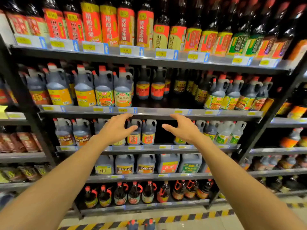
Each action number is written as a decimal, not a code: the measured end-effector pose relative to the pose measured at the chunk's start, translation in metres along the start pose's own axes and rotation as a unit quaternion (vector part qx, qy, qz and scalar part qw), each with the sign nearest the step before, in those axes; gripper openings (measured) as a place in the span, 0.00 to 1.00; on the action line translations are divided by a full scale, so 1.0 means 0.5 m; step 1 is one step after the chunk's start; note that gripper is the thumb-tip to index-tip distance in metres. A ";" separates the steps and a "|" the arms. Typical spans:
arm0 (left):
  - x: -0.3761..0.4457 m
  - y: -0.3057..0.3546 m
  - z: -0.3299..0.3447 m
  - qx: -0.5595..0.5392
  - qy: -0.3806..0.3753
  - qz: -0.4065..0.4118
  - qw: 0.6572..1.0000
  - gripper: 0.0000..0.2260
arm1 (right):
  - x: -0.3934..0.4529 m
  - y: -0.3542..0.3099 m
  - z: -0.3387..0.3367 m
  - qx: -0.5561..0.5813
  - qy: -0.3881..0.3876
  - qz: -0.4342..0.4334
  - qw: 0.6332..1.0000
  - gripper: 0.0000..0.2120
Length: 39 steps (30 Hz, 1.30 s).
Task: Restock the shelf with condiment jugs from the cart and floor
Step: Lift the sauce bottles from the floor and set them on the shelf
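A black shelf unit (149, 112) faces me, its tiers full of dark condiment jugs with red caps. Both my arms reach out toward its third tier. My left hand (116, 128) hovers with relaxed fingers in front of two jugs with red-orange labels (141, 133) and holds nothing. My right hand (181, 128) is spread open in front of a dark gap (164, 131) in that row, also holding nothing. The tops of two more red-capped jugs (141, 224) stand on the floor at the bottom edge.
The tier above has a gap (167, 102) at its front middle, with jugs set further back. Tall vinegar bottles (126, 25) line the top tier. Yellow-black hazard tape (182, 218) marks the floor. Neighbouring shelf units stand to the left and right.
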State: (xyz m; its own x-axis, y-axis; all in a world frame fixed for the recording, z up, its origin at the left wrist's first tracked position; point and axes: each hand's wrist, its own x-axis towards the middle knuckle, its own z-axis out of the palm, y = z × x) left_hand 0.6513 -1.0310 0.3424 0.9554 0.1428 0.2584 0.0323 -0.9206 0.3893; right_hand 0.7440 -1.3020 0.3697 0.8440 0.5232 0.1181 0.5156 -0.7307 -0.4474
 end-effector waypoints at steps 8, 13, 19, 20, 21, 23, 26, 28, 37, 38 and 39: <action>-0.128 -0.005 0.089 -0.043 -0.052 0.010 0.998 0.31 | -0.110 0.028 0.096 0.025 -0.035 0.021 0.999 0.37; -0.191 -0.035 0.198 -0.077 -0.117 -0.035 0.990 0.33 | -0.150 0.089 0.196 0.056 -0.092 0.032 0.994 0.37; -0.256 -0.089 0.377 -0.112 -0.188 -0.097 0.971 0.35 | -0.187 0.197 0.349 0.099 -0.154 0.072 0.981 0.39; -0.265 -0.097 0.414 -0.127 -0.193 -0.106 0.967 0.34 | -0.192 0.220 0.380 0.109 -0.160 0.080 0.978 0.39; -0.273 -0.104 0.454 -0.138 -0.195 -0.114 0.964 0.33 | -0.197 0.244 0.413 0.116 -0.165 0.089 0.975 0.38; -0.288 -0.120 0.543 -0.149 -0.199 -0.123 0.961 0.32 | -0.210 0.297 0.488 0.130 -0.175 0.098 0.971 0.38; -0.305 -0.157 0.689 -0.177 -0.213 -0.134 0.952 0.33 | -0.231 0.382 0.622 0.139 -0.193 0.100 0.966 0.38; -0.321 -0.194 0.799 -0.171 -0.223 -0.113 0.953 0.36 | -0.252 0.438 0.722 0.153 -0.204 0.110 0.961 0.39; -0.451 -0.355 1.265 -0.210 -0.263 -0.105 0.936 0.32 | -0.356 0.702 1.172 0.125 -0.245 0.061 0.960 0.35; -0.461 -0.372 1.311 -0.206 -0.270 -0.105 0.935 0.30 | -0.367 0.729 1.216 0.123 -0.249 0.058 0.959 0.35; -0.471 -0.388 1.353 -0.199 -0.278 -0.105 0.934 0.30 | -0.377 0.754 1.258 0.122 -0.255 0.057 0.958 0.37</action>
State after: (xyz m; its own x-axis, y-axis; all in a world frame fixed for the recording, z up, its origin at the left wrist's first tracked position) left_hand 0.6189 -1.1320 -0.3921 0.9486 -0.0067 -0.3164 0.2308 -0.6695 0.7060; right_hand 0.6863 -1.4004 -0.3791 0.6784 0.6381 -0.3642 0.3225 -0.7041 -0.6327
